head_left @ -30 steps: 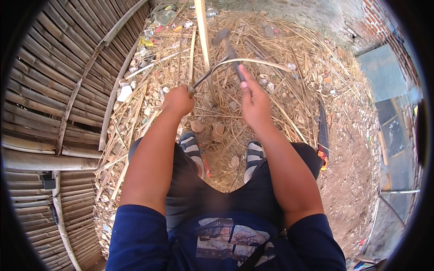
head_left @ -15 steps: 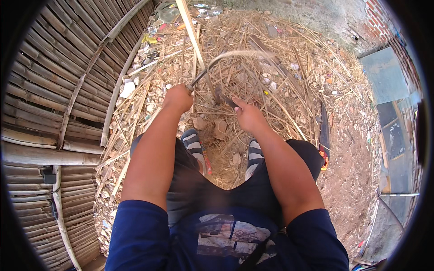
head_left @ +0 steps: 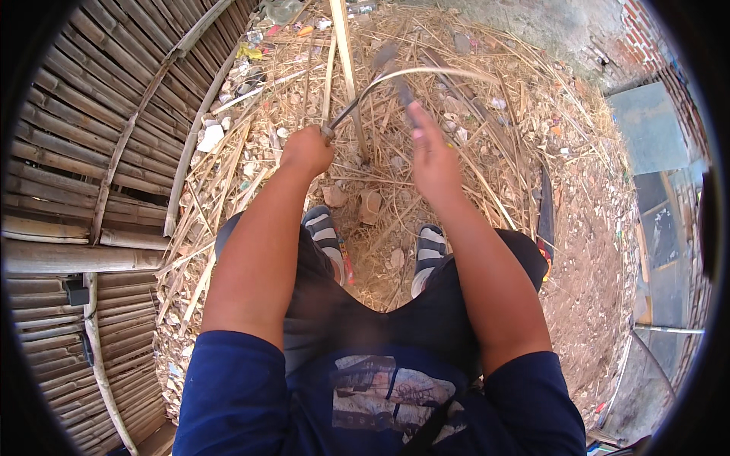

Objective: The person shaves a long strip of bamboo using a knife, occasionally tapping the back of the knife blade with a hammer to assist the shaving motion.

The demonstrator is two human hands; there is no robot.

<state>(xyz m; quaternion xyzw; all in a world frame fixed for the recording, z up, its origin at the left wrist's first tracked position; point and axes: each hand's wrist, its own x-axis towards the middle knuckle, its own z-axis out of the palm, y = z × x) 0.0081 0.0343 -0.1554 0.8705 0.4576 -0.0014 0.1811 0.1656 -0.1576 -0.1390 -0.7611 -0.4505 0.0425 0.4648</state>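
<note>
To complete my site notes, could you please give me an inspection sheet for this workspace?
Surface: ground strewn with pale strips, bare soil toward the right.
Job's things: dark tool, blurred hammer-like tool, long pale piece ahead; a pale curve beyond the dark tool may be blade or strip.
Clutter: yellow scrap, white fragment, stone, long dark blade by the right knee.
Hands: left hand grips the dark tool; right hand holds the hammer-like tool.
Cables: nothing clearly seen.
Surroundings: bamboo wall left; plaster-and-brick wall upper right.
</note>
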